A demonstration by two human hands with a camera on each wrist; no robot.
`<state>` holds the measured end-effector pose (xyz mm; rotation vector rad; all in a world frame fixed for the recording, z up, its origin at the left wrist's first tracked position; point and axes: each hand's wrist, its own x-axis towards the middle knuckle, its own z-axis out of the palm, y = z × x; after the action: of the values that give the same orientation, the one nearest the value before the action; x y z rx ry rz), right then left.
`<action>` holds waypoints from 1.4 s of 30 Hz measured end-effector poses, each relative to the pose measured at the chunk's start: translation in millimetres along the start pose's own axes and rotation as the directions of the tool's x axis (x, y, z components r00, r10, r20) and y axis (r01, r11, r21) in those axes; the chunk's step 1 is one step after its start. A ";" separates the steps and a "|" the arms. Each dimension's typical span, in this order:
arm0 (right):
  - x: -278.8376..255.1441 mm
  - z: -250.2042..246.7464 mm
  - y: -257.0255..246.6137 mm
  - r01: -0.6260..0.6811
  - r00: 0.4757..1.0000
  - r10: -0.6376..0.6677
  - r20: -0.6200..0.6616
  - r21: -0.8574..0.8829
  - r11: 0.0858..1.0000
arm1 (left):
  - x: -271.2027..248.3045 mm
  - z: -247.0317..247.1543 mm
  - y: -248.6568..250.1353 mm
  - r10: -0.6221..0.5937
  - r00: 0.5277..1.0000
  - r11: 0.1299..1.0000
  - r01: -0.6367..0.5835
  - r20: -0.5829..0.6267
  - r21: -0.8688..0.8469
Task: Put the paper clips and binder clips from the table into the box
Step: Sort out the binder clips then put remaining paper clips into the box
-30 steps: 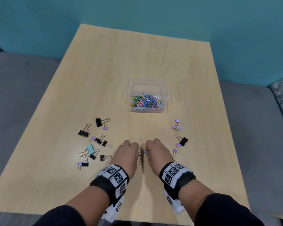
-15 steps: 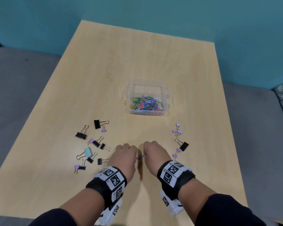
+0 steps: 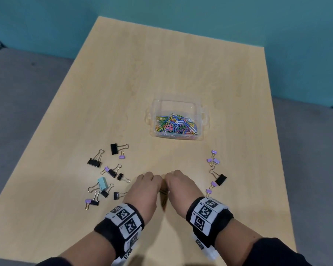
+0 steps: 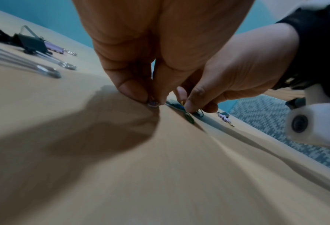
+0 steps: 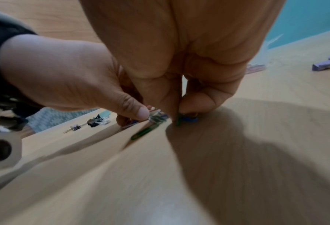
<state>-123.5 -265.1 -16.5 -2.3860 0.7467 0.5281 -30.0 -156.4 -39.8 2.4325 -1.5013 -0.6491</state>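
Observation:
A clear plastic box [image 3: 204, 116] in mid-table holds several coloured paper clips [image 3: 174, 124]. My left hand [image 3: 152, 183] and right hand [image 3: 176, 181] sit knuckle to knuckle near the table's front, fingers curled down over a small pile of paper clips [image 3: 163, 192]. In the left wrist view, thumb and finger of the left hand [image 4: 153, 102] pinch a small clip. The right hand [image 5: 181, 117] pinches green and blue clips against the table. One green paper clip [image 5: 143, 132] lies loose between the hands.
Several binder clips, black, lilac and one pale blue [image 3: 102, 183], lie scattered to the left of my hands. A smaller group of lilac clips [image 3: 213, 160] and one black clip [image 3: 220, 179] lies to the right. Grey cushions flank the table [image 3: 161, 64].
The two hands have drawn closer together, so the small pile of paper clips between them is now mostly covered. The binder clips and the box have not moved.

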 end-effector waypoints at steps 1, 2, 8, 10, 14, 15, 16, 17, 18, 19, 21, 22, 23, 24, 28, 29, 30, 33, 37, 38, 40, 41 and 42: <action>0.1 -0.1 0.4 0.016 1.000 -0.016 0.009 -0.005 1.000 | 0.8 -0.5 -2.9 -0.012 1.000 1.000 0.012 0.002 -0.003; 0.4 -0.9 0.5 0.028 0.999 -0.028 0.016 -0.004 1.000 | 1.8 -0.9 -5.4 -0.025 1.000 1.000 0.025 0.014 -0.008; 5.2 -6.5 0.3 0.059 0.996 -0.055 0.071 -0.050 0.997 | 10.6 -5.6 -8.4 -0.122 0.993 0.989 0.122 0.001 -0.081; 7.0 -9.0 0.1 0.071 0.994 -0.065 0.090 -0.067 0.995 | 13.1 -9.8 -9.2 -0.162 0.987 0.975 0.163 0.020 -0.150; 19.1 -21.1 11.8 -0.021 0.994 0.015 0.105 0.056 0.998 | 22.7 -29.2 -10.3 -0.348 0.933 0.808 0.349 0.094 -0.475; 24.9 -26.4 18.2 -0.081 0.995 0.072 0.072 0.135 0.988 | 29.4 -38.0 -9.5 -0.388 0.914 0.732 0.382 0.115 -0.564; 31.9 -33.8 25.6 -0.135 0.991 0.134 0.021 0.230 0.964 | 38.4 -47.2 -9.3 -0.411 0.903 0.667 0.392 0.126 -0.633; 39.7 -43.6 32.5 -0.176 0.979 0.200 -0.041 0.329 0.928 | 49.8 -57.2 -9.4 -0.417 0.901 0.626 0.383 0.124 -0.680; 48.4 -56.2 38.5 -0.188 0.961 0.255 -0.107 0.423 0.886 | 63.1 -68.3 -8.6 -0.404 0.909 0.610 0.353 0.104 -0.710; 57.0 -70.0 43.4 -0.169 0.941 0.291 -0.173 0.504 0.847 | 77.8 -80.1 -6.7 -0.383 0.921 0.613 0.311 0.071 -0.726; 73.3 -98.6 47.0 -0.098 0.895 0.333 -0.296 0.598 0.796 | 108.2 -101.7 0.4 -0.349 0.937 0.628 0.236 0.003 -0.741; 79.2 -111.2 45.8 -0.066 0.877 0.343 -0.338 0.622 0.780 | 121.8 -111.0 5.0 -0.333 0.943 0.635 0.211 -0.017 -0.743; 85.1 -121.0 44.3 -0.045 0.870 0.349 -0.349 0.648 0.761 | 133.9 -117.9 9.0 -0.312 0.950 0.649 0.192 -0.027 -0.736; 88.8 -127.8 41.4 -0.027 0.874 0.352 -0.335 0.690 0.723 | 142.6 -123.2 12.4 -0.290 0.957 0.668 0.181 -0.028 -0.722; 80.4 -129.2 45.6 -0.062 0.847 0.341 -0.407 0.561 0.825 | 143.6 -128.2 1.1 -0.249 0.967 0.839 0.183 -0.062 -0.512; 70.4 -122.2 48.6 -0.068 0.838 0.308 -0.450 0.474 0.878 | 133.9 -125.8 -4.3 -0.252 0.964 0.869 0.188 -0.082 -0.458; 57.7 -111.9 49.0 -0.064 0.853 0.264 -0.450 0.412 0.909 | 120.7 -121.5 -8.3 -0.250 0.964 0.888 0.194 -0.085 -0.417; 17.0 -59.6 46.0 -0.092 0.964 0.152 -0.220 0.260 0.961 | 66.4 -92.4 -13.9 -0.224 0.971 0.952 0.236 0.081 -0.196; -25.8 5.1 34.8 -0.070 0.995 0.083 -0.051 0.229 0.971 | 2.3 -41.2 -10.0 -0.208 0.954 0.971 0.228 0.218 -0.068; -31.6 15.3 29.4 -0.053 0.995 0.073 -0.075 0.235 0.971 | -7.4 -30.8 -7.9 -0.184 0.966 0.977 0.200 0.179 -0.072; -36.3 30.3 18.7 -0.028 0.988 0.061 -0.145 0.220 0.975 | -20.9 -14.1 -1.9 -0.127 0.986 0.989 0.135 0.111 -0.064; -36.8 34.9 13.9 -0.023 0.983 0.058 -0.173 0.198 0.980 | -25.3 -6.8 0.7 -0.105 0.990 0.992 0.111 0.090 -0.057; -35.9 38.0 9.7 -0.018 0.980 0.050 -0.194 0.167 0.986 | -27.7 -0.9 2.8 -0.089 0.993 0.995 0.092 0.071 -0.044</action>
<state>-164.2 -233.9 -30.6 -2.2962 0.8839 0.2336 -42.5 -133.2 -30.8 2.4783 -1.3902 -0.7857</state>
